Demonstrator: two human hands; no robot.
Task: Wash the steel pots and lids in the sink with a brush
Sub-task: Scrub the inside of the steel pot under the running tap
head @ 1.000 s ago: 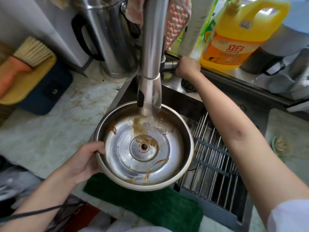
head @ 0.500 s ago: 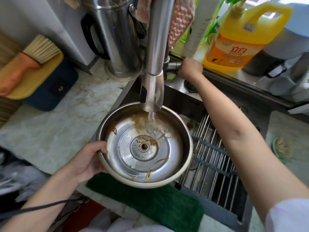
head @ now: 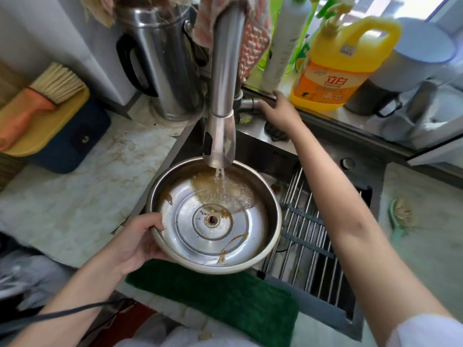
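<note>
Head view: gripping stained round steel pot [head: 272,209] at nine o'clock with left hand [head: 140,242]; reaching steel tap lever [head: 248,103] with right hand [head: 280,111], grip unclear.

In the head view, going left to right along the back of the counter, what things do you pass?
hand brush → steel kettle → faucet → white bottle → yellow detergent jug

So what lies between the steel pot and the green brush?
Head view: the wire rack over the sink, and the right forearm above it.
</note>
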